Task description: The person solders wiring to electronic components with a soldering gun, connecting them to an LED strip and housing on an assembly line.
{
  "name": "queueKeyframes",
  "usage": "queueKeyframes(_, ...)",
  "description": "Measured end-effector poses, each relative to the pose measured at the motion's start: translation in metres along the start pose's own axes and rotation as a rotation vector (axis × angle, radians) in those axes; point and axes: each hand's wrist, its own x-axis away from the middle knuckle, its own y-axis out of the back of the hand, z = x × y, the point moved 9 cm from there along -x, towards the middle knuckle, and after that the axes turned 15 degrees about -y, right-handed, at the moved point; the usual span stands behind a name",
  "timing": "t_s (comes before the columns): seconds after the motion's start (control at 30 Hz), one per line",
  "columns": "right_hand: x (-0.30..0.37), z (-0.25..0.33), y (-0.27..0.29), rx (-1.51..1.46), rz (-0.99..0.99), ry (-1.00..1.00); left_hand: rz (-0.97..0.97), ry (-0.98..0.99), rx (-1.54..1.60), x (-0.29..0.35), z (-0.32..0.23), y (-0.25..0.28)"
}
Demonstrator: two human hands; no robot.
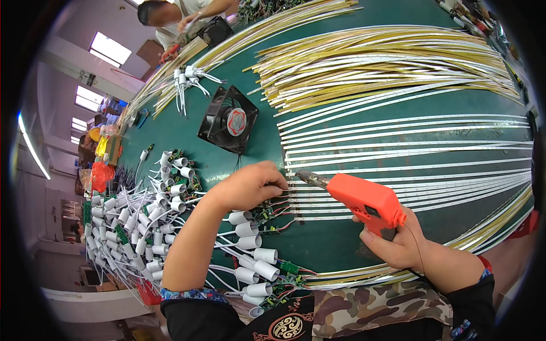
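Observation:
My right hand grips the handle of a red soldering gun. The gun's dark, narrow tip reaches left to the ends of white LED strips laid side by side on the green table. Close to that tip, my left hand is closed in a pinch at the strip ends; whatever is between its fingertips is hidden. Just below it, thin wires run from small green circuit boards to several strip ends. White lamp sockets on white cables lie beside my left forearm.
A black fan stands beyond my left hand. Bundled yellow and white strips cover the far side. Piled sockets fill the left, and a small socket group lies behind the fan. Across the table another person works with their hands.

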Motion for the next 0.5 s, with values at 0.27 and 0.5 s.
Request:
queueKeyframes(0.27,0.001,0.004,0.0,0.02,-0.008,0.029,0.011,0.113,0.082,0.0,0.008,-0.002)
queueKeyframes(0.5,-0.001,0.001,0.001,-0.02,-0.008,-0.023,-0.069,0.332,0.271,0.009,0.021,0.001)
